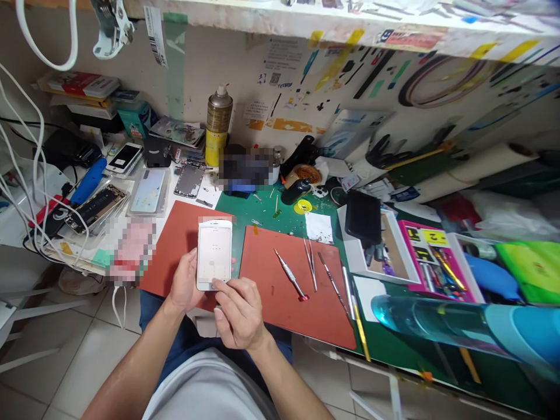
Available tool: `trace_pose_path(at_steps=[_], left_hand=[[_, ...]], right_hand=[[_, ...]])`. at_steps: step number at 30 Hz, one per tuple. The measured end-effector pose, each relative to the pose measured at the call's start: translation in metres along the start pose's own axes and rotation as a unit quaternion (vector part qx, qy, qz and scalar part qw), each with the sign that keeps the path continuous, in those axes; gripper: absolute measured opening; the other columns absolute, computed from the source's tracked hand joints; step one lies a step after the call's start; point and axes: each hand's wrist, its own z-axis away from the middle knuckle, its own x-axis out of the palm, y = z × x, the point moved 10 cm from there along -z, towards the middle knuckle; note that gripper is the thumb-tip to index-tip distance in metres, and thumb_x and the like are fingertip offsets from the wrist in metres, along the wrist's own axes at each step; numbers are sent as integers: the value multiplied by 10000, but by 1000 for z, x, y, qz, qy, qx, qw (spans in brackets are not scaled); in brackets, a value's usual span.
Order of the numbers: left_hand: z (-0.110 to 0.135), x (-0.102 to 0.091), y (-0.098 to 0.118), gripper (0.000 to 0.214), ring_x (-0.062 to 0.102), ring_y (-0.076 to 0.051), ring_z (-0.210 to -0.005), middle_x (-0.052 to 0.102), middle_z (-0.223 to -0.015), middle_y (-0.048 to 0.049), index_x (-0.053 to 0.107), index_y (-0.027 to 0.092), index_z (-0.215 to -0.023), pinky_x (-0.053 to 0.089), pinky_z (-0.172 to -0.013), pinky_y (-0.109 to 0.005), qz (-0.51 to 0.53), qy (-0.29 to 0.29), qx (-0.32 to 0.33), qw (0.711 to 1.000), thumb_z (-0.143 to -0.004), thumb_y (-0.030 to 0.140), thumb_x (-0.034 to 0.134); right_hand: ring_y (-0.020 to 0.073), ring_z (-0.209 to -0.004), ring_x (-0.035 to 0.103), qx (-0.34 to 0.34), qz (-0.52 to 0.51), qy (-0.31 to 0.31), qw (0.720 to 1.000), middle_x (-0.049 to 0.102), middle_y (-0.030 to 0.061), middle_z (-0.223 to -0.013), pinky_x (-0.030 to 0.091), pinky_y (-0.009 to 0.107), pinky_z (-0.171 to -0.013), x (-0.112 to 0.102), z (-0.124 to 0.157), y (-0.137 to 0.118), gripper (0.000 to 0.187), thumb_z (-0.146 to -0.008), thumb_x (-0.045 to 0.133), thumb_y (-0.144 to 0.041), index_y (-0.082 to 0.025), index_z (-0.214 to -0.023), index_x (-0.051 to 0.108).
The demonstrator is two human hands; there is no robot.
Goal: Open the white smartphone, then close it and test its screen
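Note:
A white smartphone [214,248] with its screen lit is held upright above the table's front edge. My left hand [185,281] is closed around its left side and back, and some fingertips show past the right edge. At the phone's lower end, my right hand [240,312] has a finger touching the home button area, its other fingers curled and nothing visible in them. To the right, on a reddish-brown mat [266,291], lie a screwdriver [289,275], tweezers [311,265] and a thin metal pick [333,284].
A yellow spray can [216,128] stands against the wall. Opened phones and a pale-backed phone [147,191] lie on the left, near loose white cables [41,128]. A white tray [405,256], a pink tray [411,233] and a blue bottle [455,326] occupy the right.

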Motion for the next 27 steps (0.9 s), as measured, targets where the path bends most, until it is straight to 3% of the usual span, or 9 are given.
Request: trace_pose_path(at_steps=[16,27], left_hand=[[-1,-4,-1,513,722,-339,-1056,757,-1168,-149,599,129,-1398,510,-984,-474,8,1,-4,1000,-988,410,477],[1,-1,0,501,715,-352,-1075,768,-1118,-166,671,101,-1299,514,-985,-493,6,-5,-7,1000,-977,427,468]], right_hand=[[265,-977,603,28,15,-2,999,745,126,-1115,482,428,-789,6,1,6,250,-879,508,-192,-159,-1071,664],[268,-966,607,21,-1,26,999,746,144,-1094,486,433,-770,0,3,4,231,-899,484,-205,-148,-1049,649]])
